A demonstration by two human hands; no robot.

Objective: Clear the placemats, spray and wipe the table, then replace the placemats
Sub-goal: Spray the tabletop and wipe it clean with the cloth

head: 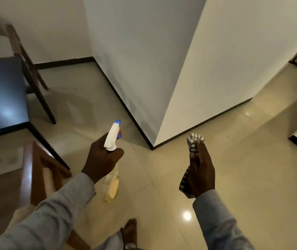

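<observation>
The left hand (102, 159) grips the neck of the spray bottle (112, 170), fingers curled round it; the right hand (200, 170) holds the striped cloth (194, 141) under nearly straight fingers and thumb. Neither table nor placemats are in view, only floor (234, 159) and chairs (3, 91). Spraying, wiping and replacing probably remain; whether clearing is done cannot be told.

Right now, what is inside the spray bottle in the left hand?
The spray bottle shows pale yellowish liquid in its clear body below the left hand. The hand wraps the neck, so the upper part and the liquid level are covered.
</observation>
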